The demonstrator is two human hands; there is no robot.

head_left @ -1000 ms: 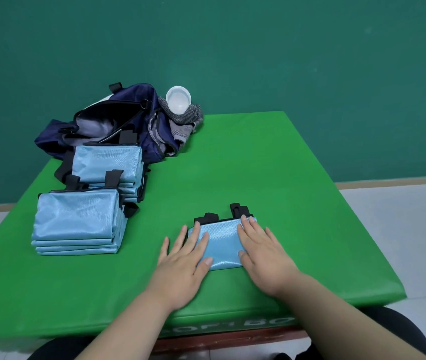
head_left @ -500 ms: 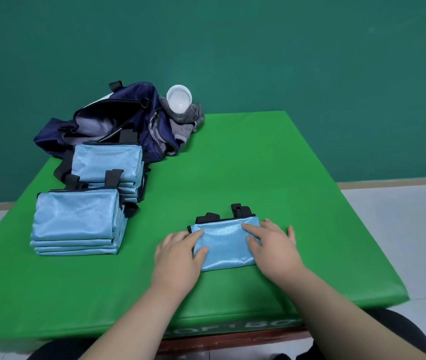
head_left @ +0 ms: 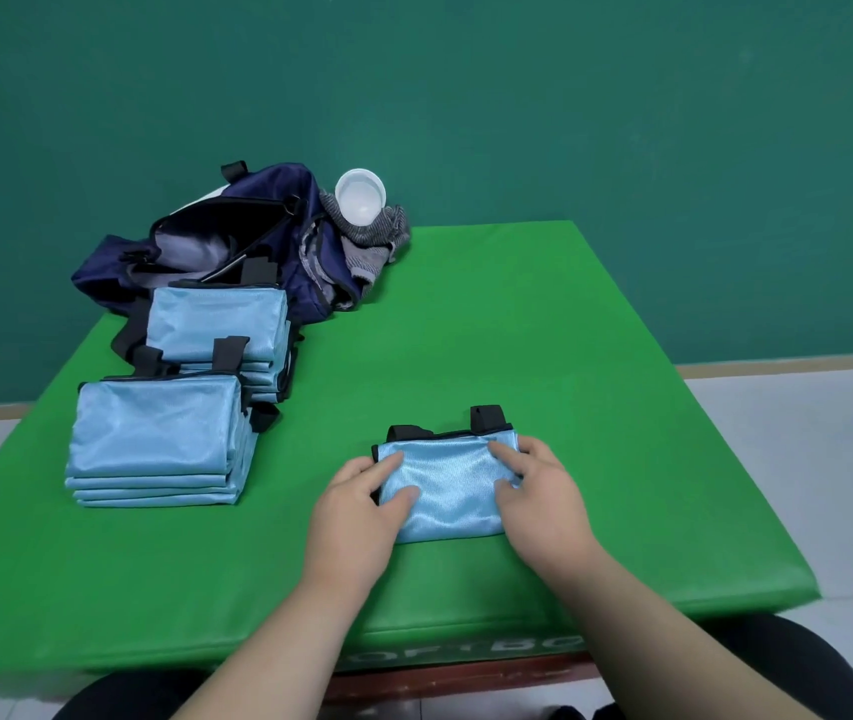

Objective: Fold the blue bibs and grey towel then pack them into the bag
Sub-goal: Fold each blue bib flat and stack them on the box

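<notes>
Left hand (head_left: 357, 511) and right hand (head_left: 544, 496): bare. Forearms (head_left: 268, 657): bare along their full visible length. Black trousers (head_left: 798, 662) on both knees, at the lower frame edge.

— Where is the single bib?
— The folded bib (head_left: 445, 493) lies flat near the front edge of the green table (head_left: 518, 330). It is shiny light blue, with black straps poking out along its far edge. The left hand (head_left: 357, 511) grips its left end and the right hand (head_left: 544, 496) its right end.
— And the others?
— They sit folded in two piles on the left: the near stack (head_left: 154, 439), and the far stack (head_left: 216, 324) just behind it.
— The bag?
— The navy bag (head_left: 268, 210) sits open at the far left corner. The grey towel (head_left: 372, 241) lies crumpled against its right side.
</notes>
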